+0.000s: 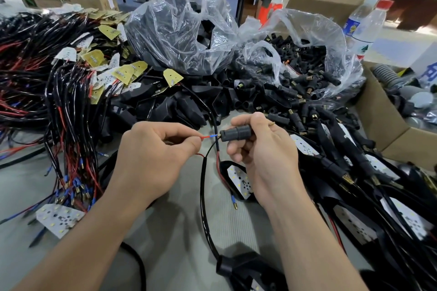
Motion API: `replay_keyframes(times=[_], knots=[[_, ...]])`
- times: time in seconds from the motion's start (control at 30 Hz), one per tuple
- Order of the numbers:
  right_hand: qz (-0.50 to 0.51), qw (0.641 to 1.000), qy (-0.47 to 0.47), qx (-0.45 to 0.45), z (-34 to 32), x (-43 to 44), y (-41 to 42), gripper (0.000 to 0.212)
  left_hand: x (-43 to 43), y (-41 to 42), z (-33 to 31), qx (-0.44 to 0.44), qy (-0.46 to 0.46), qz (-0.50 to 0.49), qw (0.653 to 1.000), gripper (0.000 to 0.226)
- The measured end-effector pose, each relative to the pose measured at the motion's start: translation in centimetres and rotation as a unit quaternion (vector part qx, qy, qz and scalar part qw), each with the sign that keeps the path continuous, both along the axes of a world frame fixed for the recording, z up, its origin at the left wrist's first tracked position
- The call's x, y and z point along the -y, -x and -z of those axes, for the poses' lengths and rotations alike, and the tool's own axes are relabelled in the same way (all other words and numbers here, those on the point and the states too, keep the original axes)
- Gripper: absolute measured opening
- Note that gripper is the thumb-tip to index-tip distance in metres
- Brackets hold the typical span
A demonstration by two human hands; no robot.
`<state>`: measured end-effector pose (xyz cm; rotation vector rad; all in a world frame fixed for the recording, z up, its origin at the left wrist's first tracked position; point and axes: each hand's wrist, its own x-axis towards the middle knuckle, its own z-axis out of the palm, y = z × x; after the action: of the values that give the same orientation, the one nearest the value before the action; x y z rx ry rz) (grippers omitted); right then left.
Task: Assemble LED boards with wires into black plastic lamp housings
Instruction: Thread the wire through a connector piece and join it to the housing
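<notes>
Grey worktable (179,231), left to right: wired LED boards (67,54) heaped; my left hand (153,156) pinching a red wire (203,137); my right hand (264,156) gripping a black connector (236,133) at the wire's tip; housed LED board (240,182) partly hidden under that hand; bagged connectors (307,64) behind.

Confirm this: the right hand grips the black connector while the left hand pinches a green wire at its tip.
Not green: the head view shows a red wire. The right hand grips the connector; the left hand pinches the wire.
</notes>
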<state>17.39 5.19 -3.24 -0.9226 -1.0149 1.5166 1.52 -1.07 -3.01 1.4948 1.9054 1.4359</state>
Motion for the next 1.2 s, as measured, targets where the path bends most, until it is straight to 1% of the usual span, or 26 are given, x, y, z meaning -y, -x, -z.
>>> replay_keyframes(times=[0.1, 0.23, 0.33, 0.43, 0.47, 0.5, 0.6, 0.67, 0.73, 0.9, 0.97, 1.0, 1.07, 1.17, 1.2], knots=[[-0.01, 0.999, -0.021, 0.025, 0.1, -0.1, 0.0, 0.041, -0.1, -0.1, 0.2, -0.012, -0.001, -0.011, 1.0, 0.024], [-0.007, 0.999, -0.03, 0.039, 0.2, -0.1, 0.1, 0.04, 0.3, -0.3, 0.2, -0.038, -0.018, -0.003, 0.999, 0.025], [-0.007, 0.999, -0.017, 0.029, 0.2, -0.1, 0.2, 0.042, 0.5, -0.5, 0.2, -0.101, -0.032, 0.002, 0.994, 0.021], [-0.013, 1.0, -0.007, 0.024, 0.2, 0.0, 0.2, 0.043, 0.5, -0.6, 0.1, -0.158, -0.04, -0.015, 0.987, 0.008], [-0.014, 0.999, -0.01, 0.027, 0.2, 0.0, 0.3, 0.042, 0.5, -0.6, 0.1, -0.166, -0.045, -0.017, 0.985, 0.007], [-0.015, 0.999, -0.016, 0.035, 0.1, 0.0, 0.4, 0.042, 0.5, -0.5, 0.1, -0.162, -0.048, -0.013, 0.986, 0.007], [-0.029, 0.996, -0.039, 0.073, 0.2, 0.3, 0.8, 0.042, 0.6, -0.4, 0.3, -0.109, -0.042, 0.005, 0.993, 0.022], [-0.038, 0.995, -0.043, 0.076, 0.2, 0.5, 1.0, 0.042, 0.6, -0.5, 0.5, -0.101, -0.044, 0.006, 0.994, 0.024], [-0.036, 0.996, -0.043, 0.071, 0.2, 0.5, 1.0, 0.041, 0.5, -0.6, 0.6, -0.082, -0.046, 0.001, 0.996, 0.021], [-0.001, 0.998, -0.022, 0.053, 0.1, 0.2, 0.4, 0.04, -0.3, -0.1, 0.9, 0.021, -0.026, 0.015, 0.999, 0.008], [0.006, 0.999, -0.015, 0.039, 0.0, 0.1, 0.3, 0.04, -0.5, 0.2, 0.8, 0.062, -0.024, 0.019, 0.998, 0.008], [0.006, 0.999, -0.014, 0.037, 0.0, 0.1, 0.4, 0.04, -0.5, 0.2, 0.8, 0.064, -0.024, 0.02, 0.997, 0.008], [-0.001, 0.999, -0.015, 0.039, 0.1, 0.4, 0.6, 0.037, -0.3, -0.2, 0.8, 0.033, -0.023, 0.026, 0.999, 0.011], [-0.009, 0.999, -0.013, 0.043, 0.2, 0.7, 1.0, 0.033, -0.2, -0.7, 1.0, -0.014, -0.021, 0.031, 0.999, 0.034], [-0.01, 0.999, -0.012, 0.041, 0.1, 0.7, 1.0, 0.033, -0.2, -0.7, 1.0, -0.022, -0.018, 0.027, 0.999, 0.036]])
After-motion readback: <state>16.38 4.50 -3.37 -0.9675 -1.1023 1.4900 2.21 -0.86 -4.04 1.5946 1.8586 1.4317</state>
